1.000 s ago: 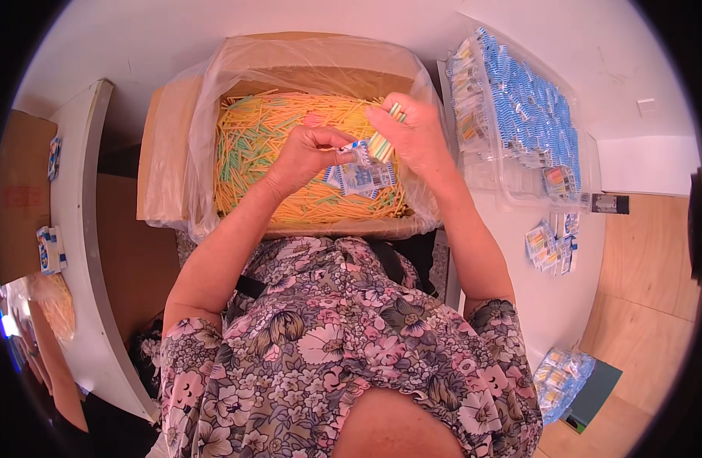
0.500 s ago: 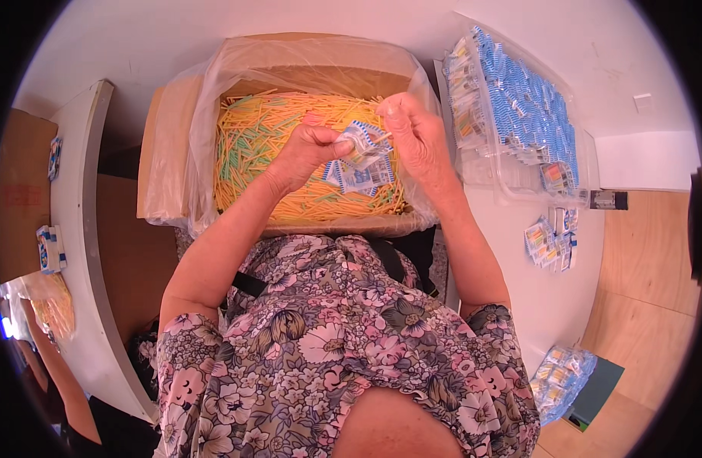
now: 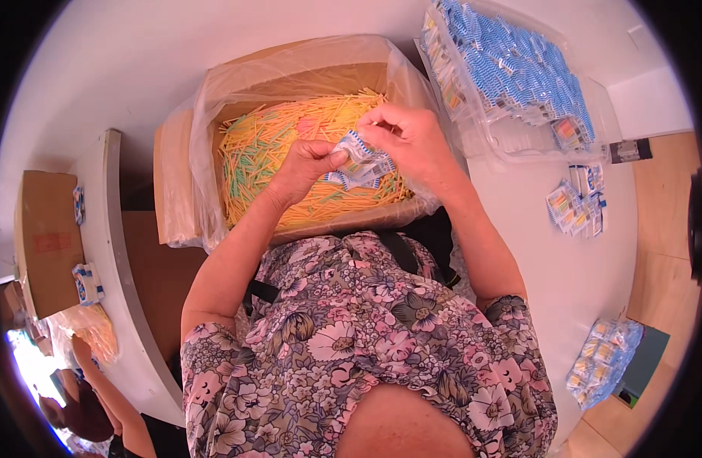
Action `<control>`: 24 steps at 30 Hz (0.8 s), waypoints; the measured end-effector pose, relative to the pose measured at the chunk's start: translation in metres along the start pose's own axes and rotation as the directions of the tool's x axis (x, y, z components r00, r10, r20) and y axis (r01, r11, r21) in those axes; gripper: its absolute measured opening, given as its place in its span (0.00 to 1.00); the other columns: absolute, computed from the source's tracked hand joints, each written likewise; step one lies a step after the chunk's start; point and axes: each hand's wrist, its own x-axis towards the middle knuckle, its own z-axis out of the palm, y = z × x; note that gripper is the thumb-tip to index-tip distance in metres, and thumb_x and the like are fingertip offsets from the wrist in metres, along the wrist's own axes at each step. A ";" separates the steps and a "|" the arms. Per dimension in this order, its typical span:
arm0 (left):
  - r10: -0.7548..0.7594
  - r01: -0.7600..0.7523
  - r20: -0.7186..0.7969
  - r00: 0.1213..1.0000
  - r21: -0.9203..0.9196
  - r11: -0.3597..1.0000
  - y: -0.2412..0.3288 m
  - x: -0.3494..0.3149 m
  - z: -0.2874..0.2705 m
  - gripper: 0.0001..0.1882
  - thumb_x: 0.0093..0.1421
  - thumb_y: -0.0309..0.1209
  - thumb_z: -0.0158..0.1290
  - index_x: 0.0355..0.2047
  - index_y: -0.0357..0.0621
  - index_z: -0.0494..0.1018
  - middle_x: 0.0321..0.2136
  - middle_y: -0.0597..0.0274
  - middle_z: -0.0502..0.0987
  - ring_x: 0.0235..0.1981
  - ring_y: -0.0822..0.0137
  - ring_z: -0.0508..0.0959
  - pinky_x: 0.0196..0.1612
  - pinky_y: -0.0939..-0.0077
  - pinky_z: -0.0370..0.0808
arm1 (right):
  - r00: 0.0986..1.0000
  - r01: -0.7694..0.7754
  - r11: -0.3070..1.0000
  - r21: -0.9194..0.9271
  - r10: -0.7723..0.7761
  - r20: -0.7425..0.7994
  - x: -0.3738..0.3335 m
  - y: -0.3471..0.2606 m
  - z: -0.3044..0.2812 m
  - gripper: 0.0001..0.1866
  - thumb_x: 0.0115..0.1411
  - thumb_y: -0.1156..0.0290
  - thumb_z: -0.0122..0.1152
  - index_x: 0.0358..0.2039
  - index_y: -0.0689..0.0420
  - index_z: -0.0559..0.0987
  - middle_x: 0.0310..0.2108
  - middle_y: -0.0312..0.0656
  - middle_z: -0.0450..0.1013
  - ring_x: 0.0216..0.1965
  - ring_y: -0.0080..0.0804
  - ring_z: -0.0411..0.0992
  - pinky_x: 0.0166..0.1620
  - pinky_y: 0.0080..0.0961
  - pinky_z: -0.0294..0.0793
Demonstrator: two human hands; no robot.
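Left hand (image 3: 299, 172) pinches a sachet (image 3: 354, 159), right hand (image 3: 413, 145) half-curled beside it, hold unclear; filled sachets (image 3: 511, 65) crowd the tub (image 3: 513, 143), many candy-coloured sticks (image 3: 248, 162) left loose.

1 packet held up over loose sticks, just above the middle of the frame.
The packet (image 3: 356, 155) is clear film with a blue-and-white striped edge toward its upper end; it is creased and tilted, with printing across the face and a yellowish patch showing at the lower left. Whether it is sealed cannot be told. Just below it in the frame, other packets (image 3: 352, 180) of like film rest on the sticks, partly hidden, their count unclear. The sticks (image 3: 263, 145) are thin and straight, heaped every which way across the upper middle: mostly orange-yellow, green toward the left, with a pink patch near the top.
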 end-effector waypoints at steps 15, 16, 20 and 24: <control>-0.033 0.047 0.071 0.997 -0.203 0.978 0.022 -0.002 0.031 0.15 0.62 0.33 0.52 0.43 0.34 0.75 0.36 0.60 0.78 0.38 0.72 0.77 0.45 0.74 0.75 | 0.977 0.179 0.966 0.186 -0.152 -0.149 -0.027 0.035 0.008 0.13 0.61 0.71 0.55 0.44 0.63 0.75 0.43 0.46 0.72 0.43 0.35 0.71 0.43 0.25 0.70; -0.044 0.054 0.042 0.998 -0.267 0.962 0.023 -0.001 0.035 0.15 0.63 0.33 0.51 0.44 0.34 0.74 0.37 0.60 0.78 0.38 0.71 0.77 0.45 0.73 0.75 | 0.977 0.178 0.966 0.188 -0.151 -0.151 -0.031 0.038 0.009 0.13 0.61 0.71 0.55 0.44 0.63 0.75 0.43 0.46 0.72 0.43 0.35 0.71 0.43 0.25 0.70; -0.048 0.073 0.070 0.996 -0.417 0.906 0.016 0.005 0.046 0.14 0.63 0.32 0.50 0.45 0.35 0.73 0.38 0.61 0.78 0.38 0.71 0.77 0.46 0.71 0.75 | 0.938 0.150 0.950 0.274 -0.049 -0.343 -0.056 0.039 0.012 0.16 0.59 0.69 0.59 0.45 0.63 0.75 0.45 0.43 0.73 0.44 0.28 0.71 0.45 0.24 0.70; -0.029 0.059 0.117 0.993 -0.259 0.964 0.006 0.008 0.061 0.11 0.63 0.29 0.49 0.44 0.37 0.73 0.37 0.61 0.78 0.40 0.69 0.77 0.46 0.71 0.74 | 0.879 0.135 0.977 -0.166 -0.195 -0.435 -0.082 0.044 0.010 0.14 0.54 0.73 0.64 0.41 0.61 0.77 0.36 0.43 0.76 0.35 0.28 0.75 0.38 0.23 0.73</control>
